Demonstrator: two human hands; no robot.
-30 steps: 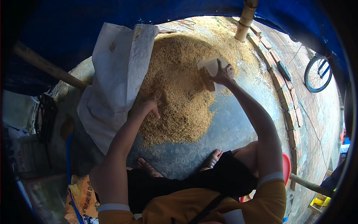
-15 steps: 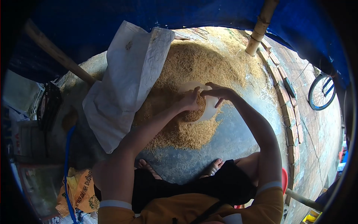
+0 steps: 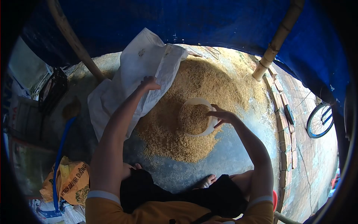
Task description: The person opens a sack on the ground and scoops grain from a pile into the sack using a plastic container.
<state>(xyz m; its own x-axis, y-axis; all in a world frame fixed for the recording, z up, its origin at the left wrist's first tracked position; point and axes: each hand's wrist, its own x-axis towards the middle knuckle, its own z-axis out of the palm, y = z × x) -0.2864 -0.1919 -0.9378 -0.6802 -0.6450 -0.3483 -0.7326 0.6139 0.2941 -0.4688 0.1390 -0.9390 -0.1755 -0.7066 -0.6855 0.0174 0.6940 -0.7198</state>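
Note:
A white round basin [image 3: 198, 101] full of brown husks sits in the heap of husks [image 3: 209, 76] on the floor. My right hand [image 3: 223, 114] is at the basin's right rim, thumb and fingers apart around the edge, gripping it. A large white woven sack [image 3: 136, 61] lies over the left side of the heap. My left hand [image 3: 150, 83] is on the sack's right part, its fingers curled; whether they pinch the cloth is hard to make out.
Bamboo poles [image 3: 274, 44] stand at the back under a blue tarp [image 3: 209, 22]. A brick row [image 3: 284, 143] runs along the right, with a bicycle wheel [image 3: 320, 120] beyond. At left are a black crate [image 3: 53, 89], a blue hose [image 3: 61, 156] and an orange bag [image 3: 71, 179].
My left hand has left the basin and moved up-left to the sack. My right hand stays by the basin's right rim. The view has shifted, so the scene sits lower.

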